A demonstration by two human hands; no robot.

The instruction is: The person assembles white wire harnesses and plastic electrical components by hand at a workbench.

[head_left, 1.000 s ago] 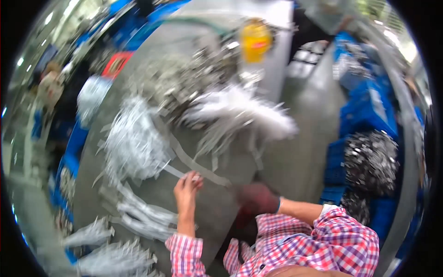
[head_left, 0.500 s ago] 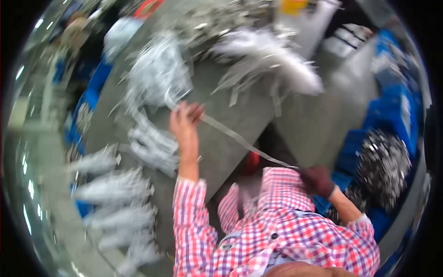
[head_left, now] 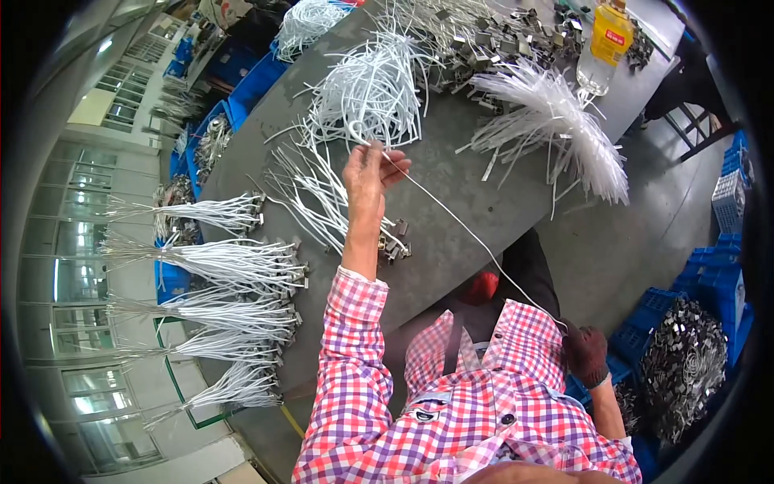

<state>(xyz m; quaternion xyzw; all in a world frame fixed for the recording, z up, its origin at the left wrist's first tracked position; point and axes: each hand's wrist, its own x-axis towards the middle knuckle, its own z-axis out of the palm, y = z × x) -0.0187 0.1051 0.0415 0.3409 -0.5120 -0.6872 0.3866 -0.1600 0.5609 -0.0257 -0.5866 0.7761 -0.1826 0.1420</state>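
Note:
My bare left hand (head_left: 369, 177) pinches a thin pale wire (head_left: 453, 216) at the edge of a pile of white sleeving tubes (head_left: 367, 93). A short curved white piece shows at its fingertips; I cannot tell whether it is part of the wire or a tube. The wire runs slanting down across the table edge to my right hand (head_left: 586, 353), which wears a dark glove and is closed around the wire's other end near my right hip. Beside my left forearm lies a loose bunch of white-sleeved wires (head_left: 314, 198) with small metal pieces (head_left: 395, 242) at one end.
Several bundles of white-sleeved wires (head_left: 230, 262) lie along the left side of the grey table (head_left: 451, 278). Clear plastic strips (head_left: 556, 129) and a yellow-labelled bottle (head_left: 606, 44) stand farther off, near metal-ended wires (head_left: 492, 36). Blue crates (head_left: 645, 323) with metal parts (head_left: 685, 367) are at right.
The view has swung and become sharp. The wire stays stretched between both hands; my left hand is still at the tube pile and my right hand still low by my hip.

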